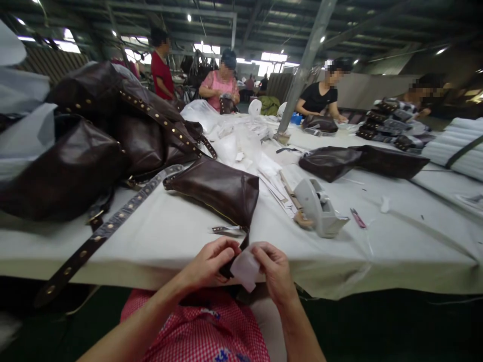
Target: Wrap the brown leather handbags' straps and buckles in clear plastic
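My left hand (211,262) and my right hand (274,267) meet at the near edge of the white table (169,236). Both are closed on a small white piece of paper or film (245,269) wrapped about the end of a dark strap (226,269). That strap belongs to the dark brown leather bag (217,190) lying just beyond my hands. A metal strap fitting (227,230) lies on the table above my left hand.
A heap of brown studded bags (94,130) fills the left, with a studded strap (98,236) hanging over the edge. A grey tape dispenser (320,208), pink-handled snips (357,217), white wrapping sheets (234,141) and more bags (362,161) lie beyond. Several people work at the far side.
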Demonstrator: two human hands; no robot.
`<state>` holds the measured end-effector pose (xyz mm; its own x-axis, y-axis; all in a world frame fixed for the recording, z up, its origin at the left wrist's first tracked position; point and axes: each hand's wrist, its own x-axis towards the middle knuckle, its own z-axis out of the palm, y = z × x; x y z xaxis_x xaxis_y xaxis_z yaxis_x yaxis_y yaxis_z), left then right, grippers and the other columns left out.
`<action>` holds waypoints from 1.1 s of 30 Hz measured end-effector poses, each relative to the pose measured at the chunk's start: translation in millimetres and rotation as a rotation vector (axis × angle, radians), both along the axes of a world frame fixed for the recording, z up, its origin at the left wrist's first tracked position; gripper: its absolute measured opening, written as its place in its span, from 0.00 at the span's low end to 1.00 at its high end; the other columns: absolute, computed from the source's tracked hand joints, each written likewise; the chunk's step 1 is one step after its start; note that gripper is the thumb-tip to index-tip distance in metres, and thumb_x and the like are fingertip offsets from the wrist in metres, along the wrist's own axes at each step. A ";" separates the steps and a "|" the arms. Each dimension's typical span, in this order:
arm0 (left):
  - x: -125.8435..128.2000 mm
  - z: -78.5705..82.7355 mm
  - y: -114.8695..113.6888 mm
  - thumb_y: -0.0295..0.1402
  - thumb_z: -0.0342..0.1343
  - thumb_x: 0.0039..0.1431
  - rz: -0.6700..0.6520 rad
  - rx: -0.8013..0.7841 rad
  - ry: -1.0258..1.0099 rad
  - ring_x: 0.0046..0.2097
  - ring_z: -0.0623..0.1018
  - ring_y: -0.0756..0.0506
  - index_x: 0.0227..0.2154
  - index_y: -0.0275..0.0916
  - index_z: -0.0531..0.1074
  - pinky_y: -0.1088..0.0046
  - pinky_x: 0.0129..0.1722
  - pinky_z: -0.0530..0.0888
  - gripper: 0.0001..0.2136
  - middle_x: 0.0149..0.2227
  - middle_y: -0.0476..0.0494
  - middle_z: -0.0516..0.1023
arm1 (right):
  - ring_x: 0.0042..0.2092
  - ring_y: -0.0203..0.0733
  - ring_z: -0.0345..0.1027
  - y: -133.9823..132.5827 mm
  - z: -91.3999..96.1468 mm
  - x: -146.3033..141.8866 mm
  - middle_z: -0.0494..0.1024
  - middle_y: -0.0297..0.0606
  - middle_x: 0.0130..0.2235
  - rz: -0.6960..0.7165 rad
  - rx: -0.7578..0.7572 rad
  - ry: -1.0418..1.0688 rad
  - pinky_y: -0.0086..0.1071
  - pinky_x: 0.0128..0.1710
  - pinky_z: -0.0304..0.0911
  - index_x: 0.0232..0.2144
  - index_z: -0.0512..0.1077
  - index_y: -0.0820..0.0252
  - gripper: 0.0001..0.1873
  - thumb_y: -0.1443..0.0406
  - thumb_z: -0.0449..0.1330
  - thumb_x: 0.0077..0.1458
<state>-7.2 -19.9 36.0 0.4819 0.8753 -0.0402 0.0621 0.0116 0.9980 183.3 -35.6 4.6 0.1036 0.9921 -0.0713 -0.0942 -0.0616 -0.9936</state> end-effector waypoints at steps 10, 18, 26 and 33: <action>-21.3 -37.0 -32.3 0.39 0.58 0.49 0.195 -0.246 -0.038 0.28 0.66 0.50 0.23 0.35 0.72 0.76 0.30 0.62 0.11 0.23 0.52 0.69 | 0.26 0.37 0.62 -29.6 -17.7 -28.7 0.70 0.33 0.23 0.004 -0.061 -0.254 0.29 0.27 0.59 0.27 0.73 0.59 0.20 0.49 0.58 0.53; -40.6 -57.4 -38.9 0.37 0.60 0.44 0.192 -0.341 -0.045 0.26 0.65 0.52 0.21 0.35 0.68 0.76 0.29 0.61 0.11 0.22 0.52 0.68 | 0.27 0.41 0.70 -40.2 -68.1 -24.8 0.77 0.38 0.27 -0.051 -0.332 -0.159 0.27 0.19 0.57 0.34 0.72 0.62 0.30 0.42 0.62 0.43; -50.1 -61.1 -47.2 0.38 0.62 0.43 0.231 -0.341 0.041 0.24 0.63 0.53 0.20 0.36 0.66 0.77 0.26 0.59 0.13 0.20 0.53 0.68 | 0.18 0.29 0.60 -37.8 -65.5 -49.8 0.73 0.31 0.21 0.034 -0.369 0.123 0.22 0.15 0.48 0.31 0.72 0.61 0.25 0.46 0.67 0.42; -63.6 -59.3 -48.6 0.35 0.58 0.45 0.182 -0.336 0.104 0.23 0.65 0.54 0.23 0.35 0.68 0.79 0.23 0.59 0.08 0.21 0.53 0.69 | 0.37 0.43 0.74 -44.2 -46.6 -40.6 0.80 0.38 0.37 0.210 -0.370 0.288 0.32 0.36 0.68 0.41 0.73 0.59 0.27 0.57 0.73 0.38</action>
